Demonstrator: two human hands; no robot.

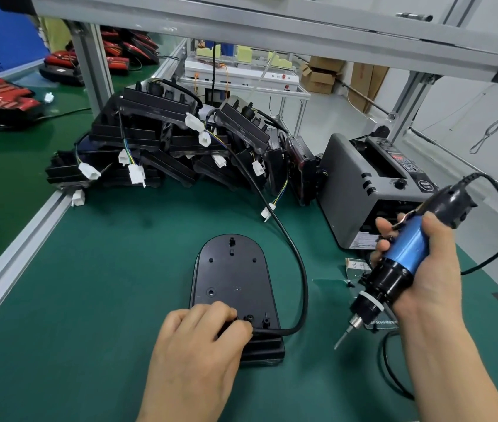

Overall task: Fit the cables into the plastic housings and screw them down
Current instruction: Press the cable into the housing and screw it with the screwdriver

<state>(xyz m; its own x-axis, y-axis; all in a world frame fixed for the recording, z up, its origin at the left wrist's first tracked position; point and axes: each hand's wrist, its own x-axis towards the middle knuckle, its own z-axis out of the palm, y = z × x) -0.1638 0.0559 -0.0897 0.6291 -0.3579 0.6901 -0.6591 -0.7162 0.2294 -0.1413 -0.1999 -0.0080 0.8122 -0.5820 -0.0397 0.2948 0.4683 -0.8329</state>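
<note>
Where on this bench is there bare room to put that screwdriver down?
Widest bare mat lies left of the flat housing, up to the aluminium rail. A narrower strip runs between that housing and the pile of housings behind. The right side is crowded: grey machine, screwdriver cord.

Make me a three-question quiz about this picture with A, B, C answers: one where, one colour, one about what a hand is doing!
1. Where is the grey machine, compared with the pile of housings?
A) left of it B) right of it C) on it
2. What colour is the middle of the screwdriver?
A) red B) yellow C) blue
3. What is the left hand doing?
A) hanging free B) holding the cable at the flat housing C) waving

1 B: it stands at the pile's right end.
2 C: a blue band shows in the right hand.
3 B: its fingers curl on the cable.
</note>
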